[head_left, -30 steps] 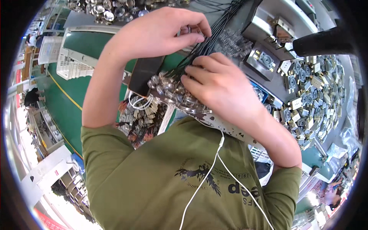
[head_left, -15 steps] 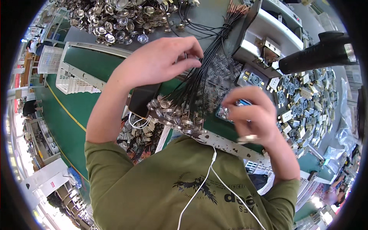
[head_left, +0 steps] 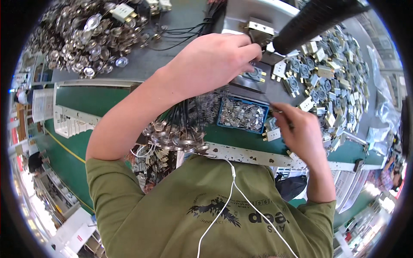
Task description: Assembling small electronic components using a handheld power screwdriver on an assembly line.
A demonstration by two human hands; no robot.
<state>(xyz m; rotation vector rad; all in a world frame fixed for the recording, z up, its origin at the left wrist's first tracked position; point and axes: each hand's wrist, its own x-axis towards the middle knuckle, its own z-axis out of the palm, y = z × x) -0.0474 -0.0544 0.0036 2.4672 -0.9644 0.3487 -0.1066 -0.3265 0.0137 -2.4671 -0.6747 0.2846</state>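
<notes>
My left hand [head_left: 217, 58] reaches over a metal fixture block [head_left: 251, 82], its fingers curled and pressed together at the block's upper side. Whatever they grip is hidden. On the block sits a grey part with a round centre [head_left: 255, 73]. My right hand [head_left: 301, 131] is closed in a pinch on a thin dark tool [head_left: 272, 104], perhaps tweezers, which points up and left toward the block. Between the hands and my body, a blue-rimmed tray [head_left: 220, 122] holds many small silvery metal pieces. White-and-grey parts [head_left: 272, 134] lie beside the right fingers.
Black wires with round metal caps [head_left: 176, 136] hang at the table's front edge [head_left: 241, 155]. More metal caps [head_left: 92, 47] are heaped far left. White-and-grey parts [head_left: 331, 86] pile up on the right. A thick black cylindrical device [head_left: 318, 23] juts in above the fixture.
My left hand has moved right from the wire bundle to the fixture. My right hand has shifted slightly right and down, uncovering the blue tray. The view has shifted too.
</notes>
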